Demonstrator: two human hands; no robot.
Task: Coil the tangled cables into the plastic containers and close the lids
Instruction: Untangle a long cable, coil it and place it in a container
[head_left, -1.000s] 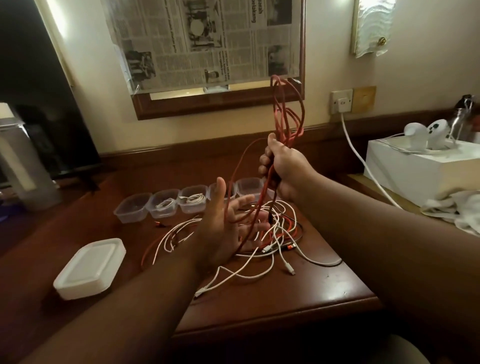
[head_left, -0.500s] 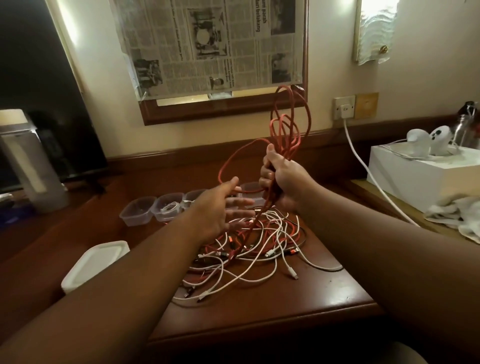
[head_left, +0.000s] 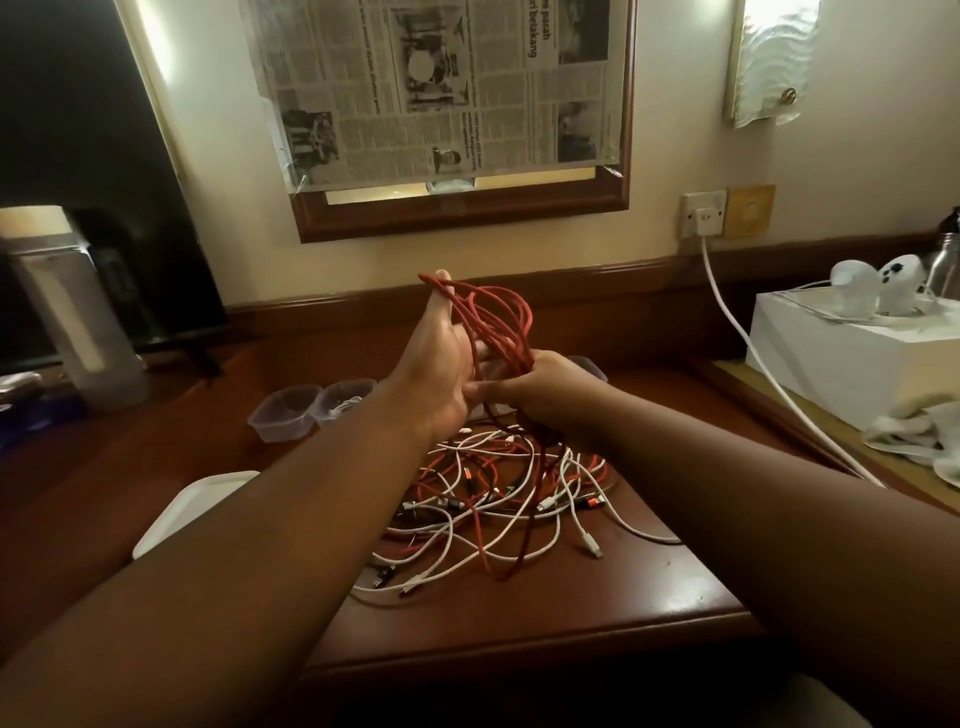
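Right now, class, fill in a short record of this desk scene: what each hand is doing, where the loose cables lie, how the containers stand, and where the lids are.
Left hand: left hand raised, fingers straight, red cable looped over them.
Right hand: right hand grips the same red cable lower down.
Loose cables: tangled cables, white and red, piled on the wooden desk.
Containers: clear plastic containers in a row behind the pile, lids off; one holds a white cable.
Lids: white lid stack on the desk, left of the pile.
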